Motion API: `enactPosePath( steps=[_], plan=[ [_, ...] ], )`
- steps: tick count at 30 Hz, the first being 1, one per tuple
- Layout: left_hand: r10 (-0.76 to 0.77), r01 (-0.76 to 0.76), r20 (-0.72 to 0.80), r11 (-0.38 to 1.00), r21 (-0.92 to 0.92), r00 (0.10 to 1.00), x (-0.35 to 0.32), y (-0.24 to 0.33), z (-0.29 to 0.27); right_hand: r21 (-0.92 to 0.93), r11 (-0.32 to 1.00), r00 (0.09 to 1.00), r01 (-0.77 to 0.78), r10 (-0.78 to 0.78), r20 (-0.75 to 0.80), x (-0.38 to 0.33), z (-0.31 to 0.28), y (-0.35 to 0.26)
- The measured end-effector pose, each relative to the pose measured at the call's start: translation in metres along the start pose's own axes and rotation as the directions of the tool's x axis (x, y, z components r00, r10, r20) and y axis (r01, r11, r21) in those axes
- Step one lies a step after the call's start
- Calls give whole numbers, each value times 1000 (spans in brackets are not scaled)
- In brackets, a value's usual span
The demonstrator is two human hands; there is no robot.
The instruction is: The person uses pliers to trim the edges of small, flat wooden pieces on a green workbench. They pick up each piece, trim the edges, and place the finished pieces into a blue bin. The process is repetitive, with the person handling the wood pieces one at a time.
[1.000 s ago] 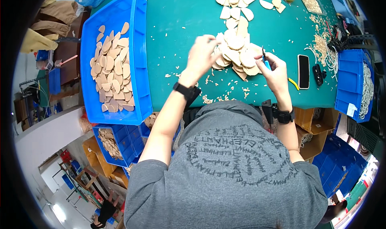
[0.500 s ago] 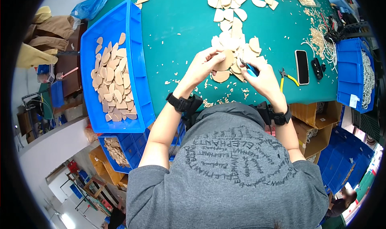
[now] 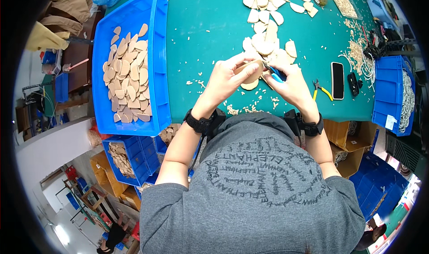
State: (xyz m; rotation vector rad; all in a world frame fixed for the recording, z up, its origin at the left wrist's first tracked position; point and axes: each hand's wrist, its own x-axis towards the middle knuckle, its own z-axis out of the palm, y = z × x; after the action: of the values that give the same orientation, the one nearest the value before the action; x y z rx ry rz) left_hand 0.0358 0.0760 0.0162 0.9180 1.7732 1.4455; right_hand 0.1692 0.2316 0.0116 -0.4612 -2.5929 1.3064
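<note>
My left hand (image 3: 229, 77) grips a flat, teardrop-shaped wooden piece (image 3: 251, 72) just above the green table (image 3: 205, 26). My right hand (image 3: 290, 82) holds a small blue-handled cutter (image 3: 273, 73) with its tip against the piece's right edge. Behind the hands lies a heap of similar wooden pieces (image 3: 266, 42), and one more piece (image 3: 249, 85) rests under them. Wood chips (image 3: 243, 109) are scattered near the table's front edge. Both wrists wear black bands.
A large blue bin (image 3: 129, 66) at the left holds several cut wooden pieces. Yellow-handled pliers (image 3: 322, 89), a black phone (image 3: 337, 80) and a blue bin (image 3: 395, 97) of pale cords sit at the right. More blue crates (image 3: 129, 158) stand below the table.
Both hands have drawn together over the wooden piece, and the cutter now meets its edge. The view has shifted so the table sits higher.
</note>
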Motion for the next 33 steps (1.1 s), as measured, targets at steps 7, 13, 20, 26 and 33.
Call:
enactPosePath(
  steps=[7, 13, 20, 26, 33],
  plan=[
    [38, -35, -26, 995, 90, 999, -2, 5, 1, 69, 998, 1000, -13, 12, 7, 0, 0, -6],
    [58, -54, -31, 992, 111, 998, -3, 5, 1, 125, 992, 1000, -18, 16, 17, 1, -2, -7],
    [13, -10, -38, 997, 71, 999, -4, -1, -1, 176, 975, 990, -138, 133, 43, -2, 2, -4],
    [-61, 42, -385, 997, -58, 921, -32, -2, -58, 261, 942, 973, -211, 229, -41, -11, -9, 13],
    [401, 154, -494, 636, 756, 772, -42, -48, -72, 293, 937, 967, -193, 233, -107, -36, -18, 31]
  ],
)
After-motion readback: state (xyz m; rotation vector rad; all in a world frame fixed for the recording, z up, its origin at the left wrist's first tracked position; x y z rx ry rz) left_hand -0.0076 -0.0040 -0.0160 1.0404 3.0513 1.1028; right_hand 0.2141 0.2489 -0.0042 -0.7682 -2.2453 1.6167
